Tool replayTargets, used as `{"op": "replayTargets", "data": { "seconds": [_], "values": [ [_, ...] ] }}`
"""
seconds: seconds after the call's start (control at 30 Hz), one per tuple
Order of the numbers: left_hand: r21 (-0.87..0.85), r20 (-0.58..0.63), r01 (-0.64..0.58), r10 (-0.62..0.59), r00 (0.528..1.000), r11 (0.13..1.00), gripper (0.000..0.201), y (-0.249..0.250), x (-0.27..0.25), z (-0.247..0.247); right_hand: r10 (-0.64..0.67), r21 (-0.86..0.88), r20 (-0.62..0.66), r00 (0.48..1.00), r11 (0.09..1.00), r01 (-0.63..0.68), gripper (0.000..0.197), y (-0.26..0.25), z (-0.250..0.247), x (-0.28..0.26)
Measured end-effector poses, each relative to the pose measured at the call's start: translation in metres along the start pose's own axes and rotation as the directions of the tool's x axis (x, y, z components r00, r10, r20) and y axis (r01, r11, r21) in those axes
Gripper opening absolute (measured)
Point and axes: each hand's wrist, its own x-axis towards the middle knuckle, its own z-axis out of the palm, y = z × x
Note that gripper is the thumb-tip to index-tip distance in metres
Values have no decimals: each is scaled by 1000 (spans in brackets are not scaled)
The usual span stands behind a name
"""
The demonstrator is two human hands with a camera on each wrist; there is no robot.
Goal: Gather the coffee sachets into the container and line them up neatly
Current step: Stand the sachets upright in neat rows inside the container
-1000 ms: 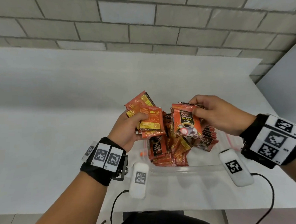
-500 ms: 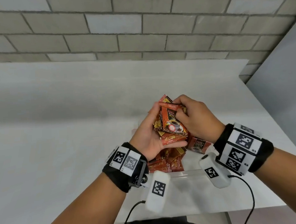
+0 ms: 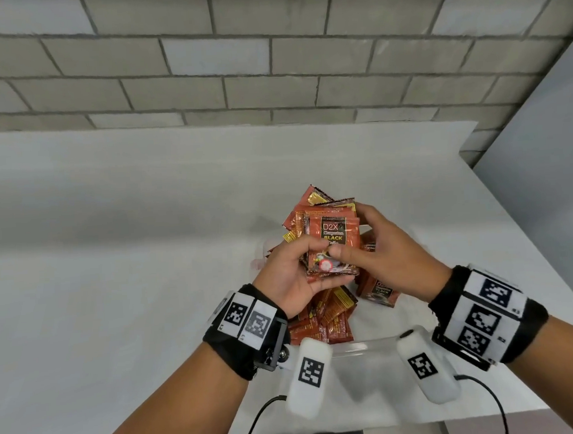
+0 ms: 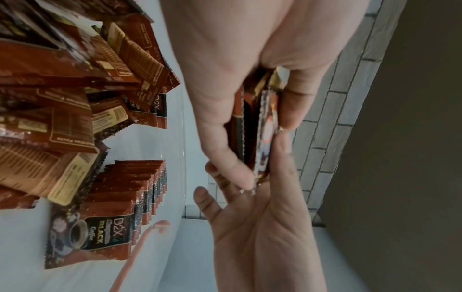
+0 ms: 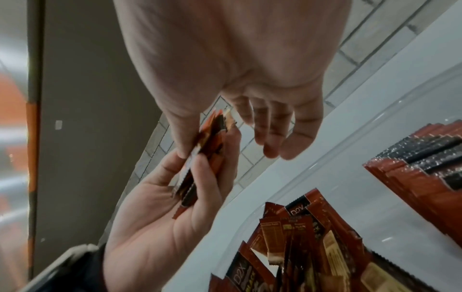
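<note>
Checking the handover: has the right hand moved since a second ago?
Yes. The right hand has closed leftward over the container onto the sachet stack in the left hand.

Glossy foil sachets (image 3: 333,244), clear smooth plastic container (image 3: 361,347), matt white table (image 3: 114,259), rough brick wall (image 3: 270,68).

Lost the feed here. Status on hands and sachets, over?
Left hand grips sachet stack; right hand pinches it. Loose pile, neat row in container. Nothing blocking.

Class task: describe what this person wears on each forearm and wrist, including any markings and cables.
Both forearms are bare, with no sleeves. Each wrist carries a black fabric wristband covered in white square tags printed with black pixel codes. A white capsule-shaped device with one such code hangs beneath each wrist, trailing a thin black cable.
</note>
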Motion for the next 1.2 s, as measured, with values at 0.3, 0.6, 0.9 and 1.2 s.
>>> {"op": "replayTargets", "data": {
  "seconds": [0.3, 0.6, 0.9, 1.2],
  "values": [
    [-4, -13, -48, 48, 999, 999, 38, 1, 4, -1, 234, 337, 35, 972, 912, -232, 48, 11, -10, 1],
    [171, -64, -122, 134, 989, 978, 27, -3, 4, -1, 264, 421, 17, 964, 873, -246, 25, 10, -8, -1],
    [111, -53, -95, 101, 993, 989, 25, -4, 1, -3, 126, 280, -109, 986, 956, -91, 30, 4, -19, -2],
    [-118, -26, -63, 60, 998, 991, 31, 1, 1, -3, 251, 654, -59, 966, 741, -153, 20, 10, -21, 2]
  ]
}}
